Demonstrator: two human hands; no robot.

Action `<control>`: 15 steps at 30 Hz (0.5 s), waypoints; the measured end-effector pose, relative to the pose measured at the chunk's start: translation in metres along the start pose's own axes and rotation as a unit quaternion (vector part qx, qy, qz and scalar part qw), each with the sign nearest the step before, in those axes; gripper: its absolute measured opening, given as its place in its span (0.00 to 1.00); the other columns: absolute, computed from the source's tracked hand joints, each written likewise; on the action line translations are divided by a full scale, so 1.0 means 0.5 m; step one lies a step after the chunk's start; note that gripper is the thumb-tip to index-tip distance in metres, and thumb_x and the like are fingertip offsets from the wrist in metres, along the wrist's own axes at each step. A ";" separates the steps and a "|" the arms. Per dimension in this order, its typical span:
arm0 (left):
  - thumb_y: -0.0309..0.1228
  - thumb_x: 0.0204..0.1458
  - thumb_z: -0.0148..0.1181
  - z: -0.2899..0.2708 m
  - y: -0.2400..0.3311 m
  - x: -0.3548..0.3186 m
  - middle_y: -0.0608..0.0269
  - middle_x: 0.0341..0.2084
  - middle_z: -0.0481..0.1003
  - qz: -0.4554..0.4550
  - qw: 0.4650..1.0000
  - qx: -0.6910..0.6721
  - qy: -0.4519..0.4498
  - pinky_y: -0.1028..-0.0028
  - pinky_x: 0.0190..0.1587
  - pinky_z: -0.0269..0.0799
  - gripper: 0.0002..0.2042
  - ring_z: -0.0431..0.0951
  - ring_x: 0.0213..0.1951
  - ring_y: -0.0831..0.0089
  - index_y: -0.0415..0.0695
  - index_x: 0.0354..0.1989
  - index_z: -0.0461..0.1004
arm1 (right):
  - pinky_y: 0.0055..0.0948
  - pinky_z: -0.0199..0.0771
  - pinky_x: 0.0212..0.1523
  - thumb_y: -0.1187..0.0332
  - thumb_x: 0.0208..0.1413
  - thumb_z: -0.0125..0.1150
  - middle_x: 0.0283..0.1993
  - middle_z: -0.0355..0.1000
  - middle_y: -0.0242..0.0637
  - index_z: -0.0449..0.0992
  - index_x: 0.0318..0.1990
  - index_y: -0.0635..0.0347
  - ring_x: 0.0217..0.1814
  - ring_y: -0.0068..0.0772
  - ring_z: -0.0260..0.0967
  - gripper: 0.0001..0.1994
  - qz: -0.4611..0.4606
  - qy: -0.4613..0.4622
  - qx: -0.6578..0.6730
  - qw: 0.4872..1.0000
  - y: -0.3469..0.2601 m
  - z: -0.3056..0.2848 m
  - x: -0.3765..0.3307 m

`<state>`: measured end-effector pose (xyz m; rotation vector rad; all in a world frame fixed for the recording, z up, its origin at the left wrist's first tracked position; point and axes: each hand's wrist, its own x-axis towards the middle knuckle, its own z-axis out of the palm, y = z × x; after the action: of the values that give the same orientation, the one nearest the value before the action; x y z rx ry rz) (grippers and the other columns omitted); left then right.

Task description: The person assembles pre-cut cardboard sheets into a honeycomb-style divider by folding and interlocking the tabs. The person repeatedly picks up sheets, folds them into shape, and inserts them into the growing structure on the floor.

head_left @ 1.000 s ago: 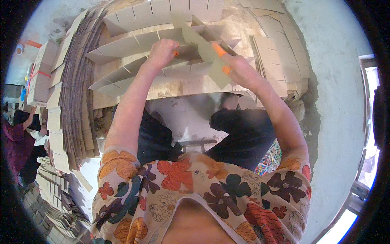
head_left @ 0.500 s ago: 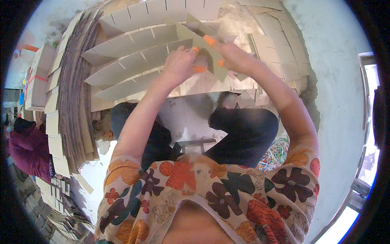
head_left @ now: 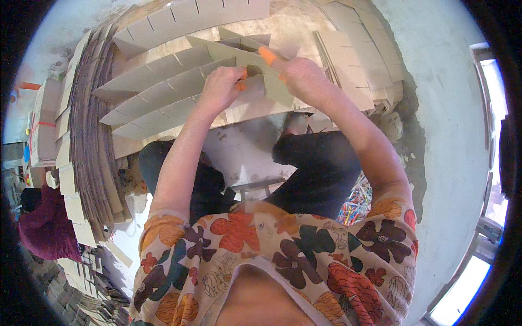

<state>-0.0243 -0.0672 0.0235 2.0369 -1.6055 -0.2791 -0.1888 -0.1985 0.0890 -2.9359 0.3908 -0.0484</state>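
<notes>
Beside stacked flat cartons at left and a pale box with a red band, both hands, left and right, pinch a slotted cardboard strip above the slotted divider rows, orange-tipped fingers clamped on it.

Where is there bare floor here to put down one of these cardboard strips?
The pale concrete floor right of the flat cardboard pile is bare. A small pale patch shows between the knees. Crowded: the slotted divider strips under both hands, left hand and right hand, and the stacked sheets on the left.
</notes>
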 end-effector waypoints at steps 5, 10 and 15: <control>0.21 0.40 0.57 0.016 0.008 -0.002 0.49 0.28 0.75 -0.014 1.000 0.002 -0.017 0.57 0.36 0.70 0.11 0.75 0.35 0.50 0.42 0.35 0.73 | 0.45 0.71 0.30 0.65 0.51 0.54 0.26 0.72 0.50 0.57 0.60 0.56 0.31 0.51 0.72 0.28 0.006 0.036 0.081 0.996 -0.006 0.048 -0.020; 0.21 0.41 0.59 0.014 0.008 -0.001 0.50 0.37 0.75 -0.041 0.997 0.025 -0.064 0.61 0.40 0.71 0.21 0.75 0.38 0.52 0.45 0.48 0.72 | 0.43 0.71 0.30 0.51 0.49 0.60 0.26 0.72 0.51 0.69 0.50 0.64 0.30 0.52 0.72 0.28 0.182 0.063 0.136 0.972 -0.007 0.005 -0.046; 0.20 0.40 0.56 0.030 0.008 0.006 0.50 0.34 0.75 0.001 0.998 -0.044 -0.049 0.60 0.39 0.71 0.17 0.75 0.37 0.52 0.45 0.42 0.74 | 0.41 0.72 0.32 0.56 0.44 0.63 0.25 0.72 0.54 0.76 0.33 0.69 0.30 0.51 0.73 0.20 0.219 0.048 0.204 0.953 0.029 0.138 -0.078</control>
<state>-0.0337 -0.0747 0.0136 1.9821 -1.6235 -0.4461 -0.2261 -0.1902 0.0179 -2.3890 0.9154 -0.1883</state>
